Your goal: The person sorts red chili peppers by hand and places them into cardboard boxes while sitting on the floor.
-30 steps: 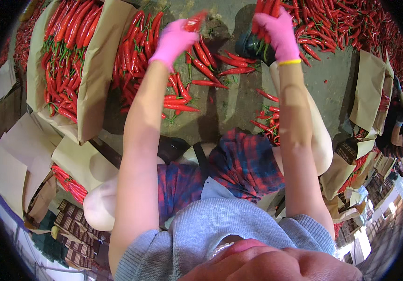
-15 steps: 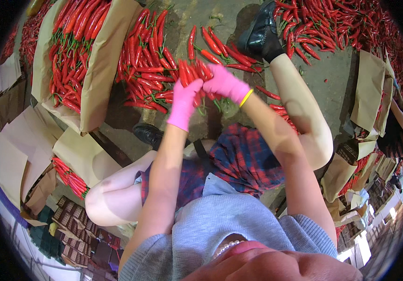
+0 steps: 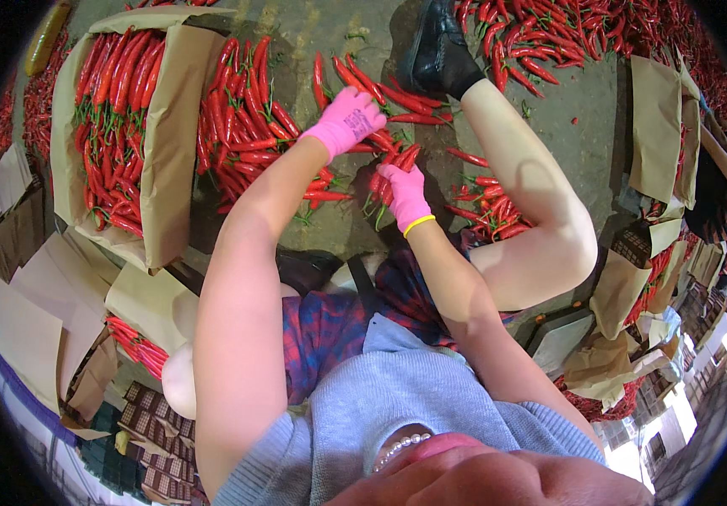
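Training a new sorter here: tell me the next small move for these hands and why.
Probably bring the left hand back to the bunch of red chillies clamped in the right hand and add what it gathers. The left hand rests on loose chillies on the floor, while the right holds its bunch upright beside the paper-lined box.

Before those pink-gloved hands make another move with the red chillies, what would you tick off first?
1. Right hand in its pink glove grips a bunch of long red chilli peppers: ok.
2. Left hand in its pink glove rests on the loose red chillies lying on the grey concrete floor; whether it has closed on one: cannot tell.
3. Brown cardboard box lined with paper, open and within reach on the left: ok.
4. Chillies in that box lie in neat lengthwise rows: ok.
5. Black shoe sits right beside scattered chillies, so they could get crushed: not ok.
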`<state>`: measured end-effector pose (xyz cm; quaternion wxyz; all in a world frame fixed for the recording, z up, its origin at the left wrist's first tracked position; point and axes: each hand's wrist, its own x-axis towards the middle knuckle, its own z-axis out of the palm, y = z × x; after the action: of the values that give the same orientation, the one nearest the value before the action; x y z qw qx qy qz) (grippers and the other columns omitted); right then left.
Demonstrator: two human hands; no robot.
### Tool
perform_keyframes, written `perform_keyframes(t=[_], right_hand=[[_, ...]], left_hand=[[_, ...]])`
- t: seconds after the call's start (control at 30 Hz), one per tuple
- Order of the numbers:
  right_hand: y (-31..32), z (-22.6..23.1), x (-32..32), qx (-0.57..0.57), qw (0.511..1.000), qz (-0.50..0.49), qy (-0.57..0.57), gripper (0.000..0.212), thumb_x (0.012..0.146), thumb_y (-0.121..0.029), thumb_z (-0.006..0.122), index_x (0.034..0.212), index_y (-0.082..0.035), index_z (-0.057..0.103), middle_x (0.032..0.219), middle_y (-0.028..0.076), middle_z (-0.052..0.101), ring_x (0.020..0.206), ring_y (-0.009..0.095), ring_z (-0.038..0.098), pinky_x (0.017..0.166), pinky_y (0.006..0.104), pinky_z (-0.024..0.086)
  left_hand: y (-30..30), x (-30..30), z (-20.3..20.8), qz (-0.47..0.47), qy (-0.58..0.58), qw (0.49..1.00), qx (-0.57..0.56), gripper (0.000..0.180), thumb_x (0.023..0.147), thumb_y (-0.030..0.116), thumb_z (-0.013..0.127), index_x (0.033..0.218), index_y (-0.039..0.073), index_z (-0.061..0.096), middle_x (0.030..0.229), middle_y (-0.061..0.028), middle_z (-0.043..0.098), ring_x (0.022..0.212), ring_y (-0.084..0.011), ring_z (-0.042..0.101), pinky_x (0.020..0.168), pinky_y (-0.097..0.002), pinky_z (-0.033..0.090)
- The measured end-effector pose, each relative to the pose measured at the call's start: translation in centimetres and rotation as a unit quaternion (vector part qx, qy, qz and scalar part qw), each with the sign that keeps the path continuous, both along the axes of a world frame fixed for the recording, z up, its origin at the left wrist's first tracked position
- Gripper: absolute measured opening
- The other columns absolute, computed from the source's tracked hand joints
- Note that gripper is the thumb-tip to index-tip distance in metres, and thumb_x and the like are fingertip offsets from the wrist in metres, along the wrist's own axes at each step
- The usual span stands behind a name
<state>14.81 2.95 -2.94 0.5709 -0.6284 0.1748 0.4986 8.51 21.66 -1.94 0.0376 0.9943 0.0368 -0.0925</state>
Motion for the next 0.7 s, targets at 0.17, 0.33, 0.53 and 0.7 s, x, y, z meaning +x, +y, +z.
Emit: perform_keyframes(t=[0.17,0.33,0.53,0.7], right_hand=[[-0.5,1.1,1.0,-0.029,0.998,0.055,-0.022,0.036,0.076,0.010,0.067,0.109,0.001,0.059,0.096,0.012,0.067,0.081,0.026,0.068,0.070,0.0411,0.057],[2.7,4.4,3.0,0.101,0.992,0.056,-0.043,0.037,0.078,0.009,0.065,0.113,0.001,0.059,0.100,0.012,0.068,0.085,0.023,0.068,0.078,0.0370,0.056],[2.2,4.6,4.0,0.036,0.993,0.016,-0.110,0.035,0.077,0.009,0.067,0.109,-0.001,0.060,0.098,0.010,0.068,0.087,0.024,0.068,0.078,0.0372,0.056],[-0.6,3.3,2.9,0.015,0.995,-0.084,-0.060,0.029,0.077,0.007,0.067,0.103,-0.001,0.059,0.092,0.007,0.066,0.078,0.021,0.065,0.070,0.0364,0.056]], left_hand=[[-0.1,-1.0,-1.0,0.122,-0.041,0.990,-0.056,0.039,0.077,0.016,0.069,0.114,0.017,0.057,0.100,-0.0053,0.065,0.097,-0.0267,0.062,0.092,-0.0411,0.046],[-2.5,-3.8,3.8,0.423,-0.118,0.790,-0.428,0.054,0.079,0.014,0.069,0.129,0.007,0.053,0.110,-0.0145,0.067,0.097,-0.0310,0.066,0.084,-0.0402,0.052],[-0.6,-8.0,4.7,0.476,-0.172,0.787,-0.352,0.043,0.080,0.014,0.066,0.122,0.010,0.060,0.106,-0.0135,0.066,0.092,-0.0323,0.065,0.079,-0.0422,0.053],[-0.9,-3.9,3.0,0.169,-0.120,0.972,-0.109,0.048,0.076,0.016,0.073,0.121,0.016,0.055,0.116,-0.0075,0.063,0.109,-0.0274,0.061,0.092,-0.0401,0.050]])
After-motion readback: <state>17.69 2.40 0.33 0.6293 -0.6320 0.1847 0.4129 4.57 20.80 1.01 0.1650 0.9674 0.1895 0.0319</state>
